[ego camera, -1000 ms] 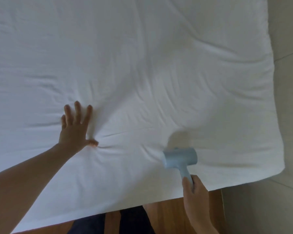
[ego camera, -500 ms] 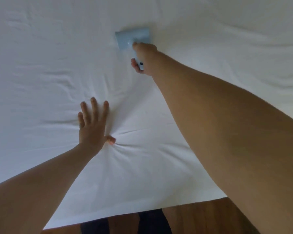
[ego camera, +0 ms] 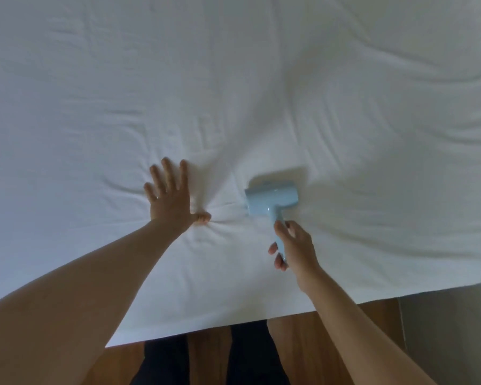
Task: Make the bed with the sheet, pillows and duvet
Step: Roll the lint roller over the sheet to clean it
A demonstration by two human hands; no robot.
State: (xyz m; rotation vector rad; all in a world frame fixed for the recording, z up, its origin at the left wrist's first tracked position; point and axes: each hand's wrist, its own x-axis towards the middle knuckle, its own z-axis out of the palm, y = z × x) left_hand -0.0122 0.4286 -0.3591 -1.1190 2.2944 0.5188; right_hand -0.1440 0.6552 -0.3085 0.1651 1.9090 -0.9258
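1. A wrinkled white cotton sheet (ego camera: pixel 261 93) covers the bed.
2. The left hand (ego camera: pixel 169 196) presses flat on it, fingers spread.
3. The right hand (ego camera: pixel 293 247) grips a pale blue T-shaped plastic smoothing tool (ego camera: pixel 272 202), just right.
4. Step: smoothing creases; next, probably sweep outward.

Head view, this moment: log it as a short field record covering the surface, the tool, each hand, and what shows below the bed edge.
surface: white sheet, wrinkled, creases fanning from the left hand
tool: light blue T-shaped tool, head on the sheet
left hand: flat, fingers spread, pressing the sheet
right hand: gripping the tool's handle
below edge: wood floor, dark trouser legs
pillows, duvet: not in view
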